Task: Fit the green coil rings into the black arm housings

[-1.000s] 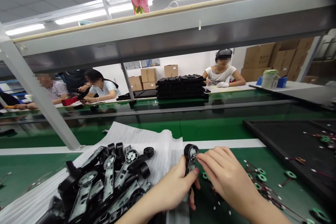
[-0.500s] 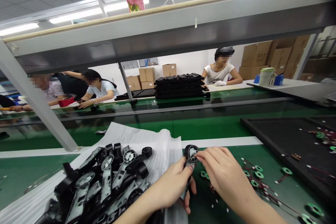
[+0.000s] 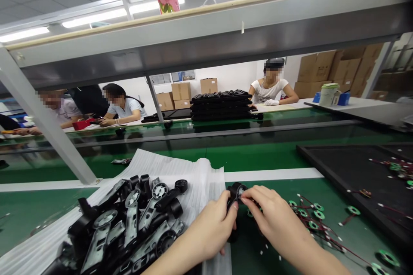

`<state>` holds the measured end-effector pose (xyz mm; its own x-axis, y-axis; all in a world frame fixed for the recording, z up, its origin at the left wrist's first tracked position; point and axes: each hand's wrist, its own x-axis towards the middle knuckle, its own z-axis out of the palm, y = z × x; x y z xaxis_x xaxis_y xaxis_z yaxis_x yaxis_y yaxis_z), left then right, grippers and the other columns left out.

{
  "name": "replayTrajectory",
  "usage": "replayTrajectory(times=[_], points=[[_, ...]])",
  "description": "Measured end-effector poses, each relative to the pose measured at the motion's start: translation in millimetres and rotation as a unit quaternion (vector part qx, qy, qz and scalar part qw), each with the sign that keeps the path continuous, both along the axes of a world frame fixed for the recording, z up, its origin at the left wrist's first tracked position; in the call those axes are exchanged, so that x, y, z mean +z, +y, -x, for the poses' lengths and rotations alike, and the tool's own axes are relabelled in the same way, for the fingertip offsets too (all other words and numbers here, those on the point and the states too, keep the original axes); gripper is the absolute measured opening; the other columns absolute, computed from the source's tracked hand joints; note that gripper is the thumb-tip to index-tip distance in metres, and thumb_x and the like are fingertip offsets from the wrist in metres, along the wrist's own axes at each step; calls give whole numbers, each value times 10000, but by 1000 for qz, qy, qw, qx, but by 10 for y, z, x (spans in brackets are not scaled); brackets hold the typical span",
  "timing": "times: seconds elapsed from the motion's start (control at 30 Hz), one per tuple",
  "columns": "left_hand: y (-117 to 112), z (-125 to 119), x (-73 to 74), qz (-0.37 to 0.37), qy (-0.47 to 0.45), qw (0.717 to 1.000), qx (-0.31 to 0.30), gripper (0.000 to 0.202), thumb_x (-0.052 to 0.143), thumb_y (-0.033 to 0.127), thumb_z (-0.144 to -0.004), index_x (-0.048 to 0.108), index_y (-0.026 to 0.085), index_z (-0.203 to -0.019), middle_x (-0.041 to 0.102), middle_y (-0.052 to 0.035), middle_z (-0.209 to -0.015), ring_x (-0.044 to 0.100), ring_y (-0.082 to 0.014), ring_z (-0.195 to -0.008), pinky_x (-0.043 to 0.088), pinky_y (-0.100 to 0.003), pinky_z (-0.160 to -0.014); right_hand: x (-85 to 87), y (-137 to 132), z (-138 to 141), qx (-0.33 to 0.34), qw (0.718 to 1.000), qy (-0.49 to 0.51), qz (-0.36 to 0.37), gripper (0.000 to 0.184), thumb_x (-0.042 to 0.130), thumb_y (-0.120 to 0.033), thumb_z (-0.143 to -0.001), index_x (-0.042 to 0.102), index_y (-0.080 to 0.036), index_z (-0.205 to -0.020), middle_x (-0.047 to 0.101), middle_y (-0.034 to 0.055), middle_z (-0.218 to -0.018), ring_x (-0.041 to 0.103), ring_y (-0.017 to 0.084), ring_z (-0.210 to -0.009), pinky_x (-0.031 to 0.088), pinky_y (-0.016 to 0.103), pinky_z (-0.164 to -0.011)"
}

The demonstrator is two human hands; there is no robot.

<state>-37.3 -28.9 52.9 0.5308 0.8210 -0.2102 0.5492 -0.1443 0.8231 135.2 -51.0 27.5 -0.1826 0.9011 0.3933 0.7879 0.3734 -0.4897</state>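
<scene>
Black plastic arm (image 3: 237, 192) sits lower and more turned than a moment ago, its grey metal shank now hidden behind the left hand (image 3: 209, 227), whose curled fingers and thumb grip it. The nearly closed right hand (image 3: 272, 219) pinches its round hub with the fingertips (image 3: 250, 193). Its long axis runs roughly upright, hub uppermost, just beside a white foam sheet (image 3: 206, 184).

Black housing (image 3: 235, 194) — silver centre (image 3: 240, 190) — above green mat (image 3: 254, 249).
</scene>
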Motion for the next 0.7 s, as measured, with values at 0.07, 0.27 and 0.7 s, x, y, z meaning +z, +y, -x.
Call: replayTrajectory(times=[0.07,0.27,0.7], points=[[28,2,-7,-15,-7,1000,4,243,289,449,-925,392,230,-908,542,48,-688,417,-50,-310,312,-148,-288,20,9,-10,22,999,41,22,202,363,-220,-951,558,-223,-900,612,38,-887,580,223,-833,443,374,-732],[125,8,13,-46,-16,998,36,130,317,315,-908,405,221,-903,511,59,-631,400,-52,-329,305,-145,-312,48,45,-53,43,985,152,74,202,454,-358,-918,527,-232,-1058,595,24,-862,582,185,-748,461,310,-675],[100,5,91,-37,-4,997,71,123,275,270,-881,391,229,-884,441,59,-646,378,-74,-383,295,-184,-354,-80,176,-164,92,940,311,107,167,549,-287,-863,625,-241,-1005,652,39,-1009,629,189,-935,500,313,-841]])
